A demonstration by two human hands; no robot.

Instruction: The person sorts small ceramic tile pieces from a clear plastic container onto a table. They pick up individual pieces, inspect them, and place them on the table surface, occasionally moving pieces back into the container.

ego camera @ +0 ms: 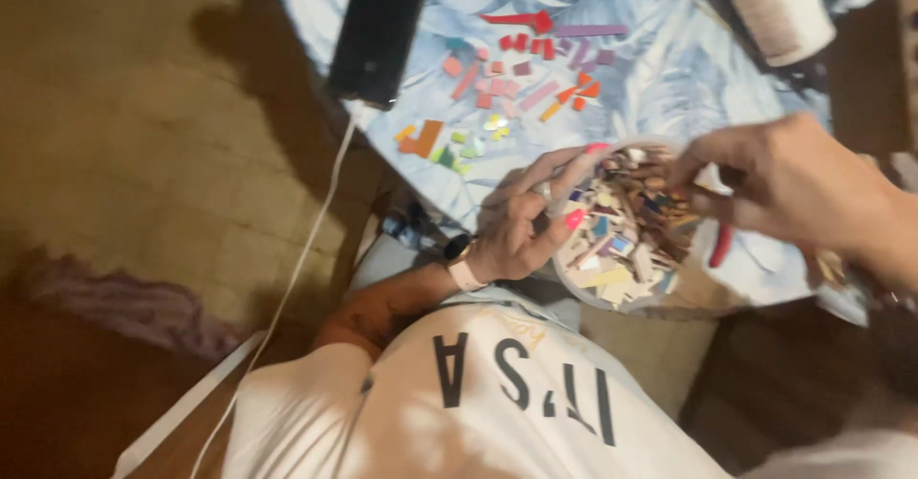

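Your left hand [521,226] cups the round white bowl of mixed coloured tile chips [626,226] at the blue patterned table's [669,77] edge, while your right hand [779,178] pinches inside, contents unclear; 1 nudge could tip it.

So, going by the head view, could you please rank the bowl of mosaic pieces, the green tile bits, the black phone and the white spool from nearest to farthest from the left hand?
From the left hand:
1. Bowl of mosaic pieces, touching it on the right.
2. Green tile bits, just above on the cloth.
3. Black phone, farther up-left.
4. White spool, top right corner.
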